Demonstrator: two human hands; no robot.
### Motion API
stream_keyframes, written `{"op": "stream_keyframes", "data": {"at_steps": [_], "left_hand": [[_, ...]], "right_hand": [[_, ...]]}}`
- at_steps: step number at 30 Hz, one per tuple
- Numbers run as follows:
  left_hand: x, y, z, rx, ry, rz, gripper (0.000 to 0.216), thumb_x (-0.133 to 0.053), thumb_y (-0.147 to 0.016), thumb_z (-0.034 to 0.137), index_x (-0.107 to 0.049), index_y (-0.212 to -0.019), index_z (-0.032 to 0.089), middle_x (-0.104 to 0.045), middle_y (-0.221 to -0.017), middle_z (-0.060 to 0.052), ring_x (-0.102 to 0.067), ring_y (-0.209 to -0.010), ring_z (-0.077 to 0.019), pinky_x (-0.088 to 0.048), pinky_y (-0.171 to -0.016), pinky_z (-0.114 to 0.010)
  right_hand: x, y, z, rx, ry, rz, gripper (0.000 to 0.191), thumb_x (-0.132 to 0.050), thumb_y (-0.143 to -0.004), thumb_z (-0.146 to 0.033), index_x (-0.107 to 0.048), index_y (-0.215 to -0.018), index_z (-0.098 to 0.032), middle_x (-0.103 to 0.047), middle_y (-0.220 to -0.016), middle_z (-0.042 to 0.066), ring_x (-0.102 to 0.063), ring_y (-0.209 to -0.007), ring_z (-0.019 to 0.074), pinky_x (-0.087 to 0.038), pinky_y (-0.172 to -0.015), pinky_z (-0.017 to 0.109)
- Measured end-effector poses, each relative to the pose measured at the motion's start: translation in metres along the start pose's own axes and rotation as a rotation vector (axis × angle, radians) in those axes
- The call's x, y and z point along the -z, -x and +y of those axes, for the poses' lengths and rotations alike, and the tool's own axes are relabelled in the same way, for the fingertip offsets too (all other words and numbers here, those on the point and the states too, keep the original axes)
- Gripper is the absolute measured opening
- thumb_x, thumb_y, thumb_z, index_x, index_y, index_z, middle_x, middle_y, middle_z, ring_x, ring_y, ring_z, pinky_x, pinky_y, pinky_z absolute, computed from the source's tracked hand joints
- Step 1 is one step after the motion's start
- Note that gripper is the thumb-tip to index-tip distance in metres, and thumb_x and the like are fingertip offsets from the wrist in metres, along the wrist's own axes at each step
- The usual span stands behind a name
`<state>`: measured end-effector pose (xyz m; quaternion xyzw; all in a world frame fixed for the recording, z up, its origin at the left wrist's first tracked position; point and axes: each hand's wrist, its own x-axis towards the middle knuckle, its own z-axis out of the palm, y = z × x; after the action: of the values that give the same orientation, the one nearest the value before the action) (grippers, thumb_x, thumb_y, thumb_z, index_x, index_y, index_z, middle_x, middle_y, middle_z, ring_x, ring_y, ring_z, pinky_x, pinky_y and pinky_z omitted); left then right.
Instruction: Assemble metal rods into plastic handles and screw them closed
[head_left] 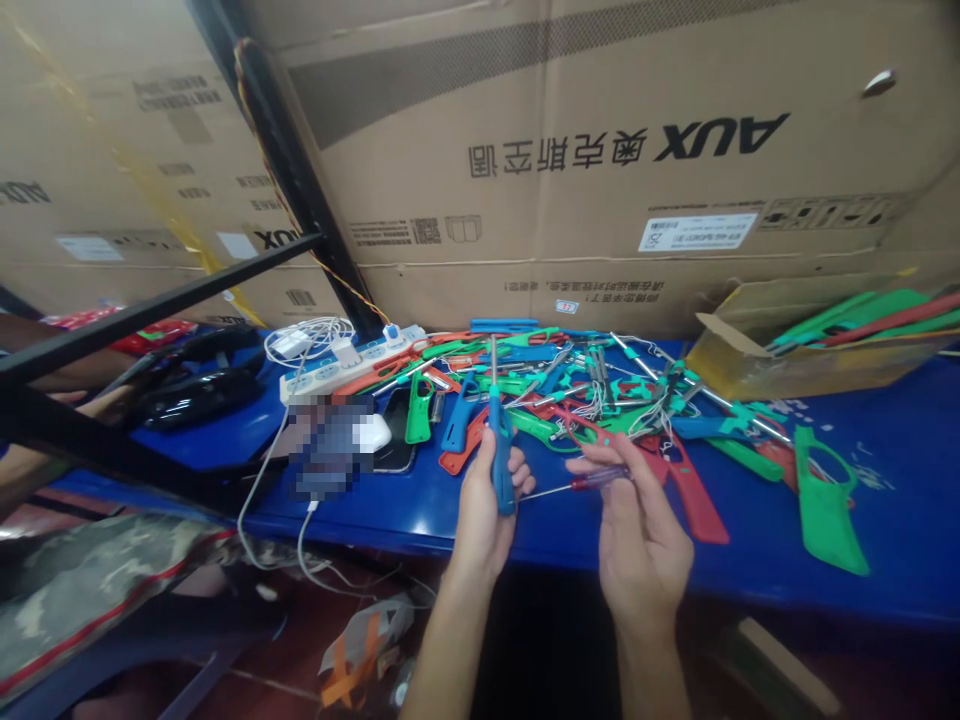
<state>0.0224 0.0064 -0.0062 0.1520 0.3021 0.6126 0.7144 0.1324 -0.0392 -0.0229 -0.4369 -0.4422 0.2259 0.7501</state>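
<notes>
My left hand (486,500) is closed around the handle of a blue long-nosed lighter (500,455), whose metal tube points up and away. In my right hand (641,530) a screwdriver (598,478) with a dark red, see-through handle is pinched between the fingers. Its thin shaft reaches left, with the tip at or close to the lighter's handle; contact cannot be made out. Just beyond both hands lies a pile of lighter parts, among them a red lighter shell (694,495), a green shell (829,505), metal tubes and white wires.
An open carton (810,375) of coloured shells stands at the right. Left of the pile are a power strip (315,378), phones with a white cable, and a black metal frame (112,440). Large cardboard boxes (570,220) wall off the back. Another person's arm (37,460) shows at far left.
</notes>
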Motion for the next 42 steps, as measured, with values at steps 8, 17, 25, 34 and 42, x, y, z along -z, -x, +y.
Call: {"op": "stream_keyframes", "data": {"at_steps": [8, 17, 25, 34, 42], "left_hand": [[0.003, -0.001, 0.002, 0.016, 0.033, 0.006, 0.037, -0.070, -0.093, 0.045, -0.064, -0.100, 0.010, -0.042, -0.064, 0.005, -0.036, -0.052, -0.0066, -0.032, -0.050, -0.018], [0.001, 0.001, 0.003, -0.050, 0.043, 0.047, 0.032, -0.067, -0.096, 0.042, -0.062, -0.097, 0.010, -0.041, -0.063, 0.005, -0.037, -0.052, -0.0070, -0.033, -0.049, -0.018], [0.001, 0.002, 0.004, -0.032, 0.041, 0.037, 0.034, -0.074, -0.091, 0.043, -0.060, -0.091, 0.013, -0.042, -0.064, 0.005, -0.038, -0.052, -0.0070, -0.034, -0.050, -0.019], [0.001, 0.001, 0.004, -0.012, 0.044, 0.022, 0.037, -0.075, -0.089, 0.044, -0.062, -0.098, 0.011, -0.044, -0.063, 0.005, -0.038, -0.051, -0.0066, -0.033, -0.049, -0.018], [0.001, -0.001, 0.002, -0.020, 0.039, 0.035, 0.039, -0.075, -0.089, 0.046, -0.063, -0.099, 0.010, -0.044, -0.062, 0.006, -0.036, -0.050, -0.0060, -0.032, -0.049, -0.018]], "right_hand": [[0.003, -0.004, 0.003, -0.027, 0.106, 0.053, 0.029, -0.055, -0.103, -0.038, -0.076, -0.115, -0.022, -0.076, -0.104, 0.008, -0.073, -0.097, 0.0236, -0.059, -0.086, 0.042], [0.009, -0.003, 0.004, 0.062, 0.172, 0.002, 0.021, -0.063, -0.098, -0.031, -0.076, -0.114, -0.025, -0.077, -0.103, 0.005, -0.073, -0.100, 0.0221, -0.059, -0.091, 0.039], [0.009, 0.002, -0.005, 0.021, 0.067, 0.017, 0.018, -0.074, -0.090, -0.025, -0.076, -0.107, -0.023, -0.078, -0.095, 0.004, -0.075, -0.088, 0.0220, -0.063, -0.078, 0.037], [0.006, -0.002, 0.004, -0.112, -0.231, -0.092, 0.028, -0.071, -0.093, -0.022, -0.070, -0.121, -0.025, -0.075, -0.102, 0.004, -0.075, -0.097, 0.0228, -0.062, -0.087, 0.042], [0.002, -0.001, 0.008, -0.165, -0.268, -0.129, 0.030, -0.050, -0.106, -0.040, -0.068, -0.123, -0.023, -0.073, -0.116, 0.011, -0.072, -0.108, 0.0247, -0.058, -0.094, 0.047]]}}
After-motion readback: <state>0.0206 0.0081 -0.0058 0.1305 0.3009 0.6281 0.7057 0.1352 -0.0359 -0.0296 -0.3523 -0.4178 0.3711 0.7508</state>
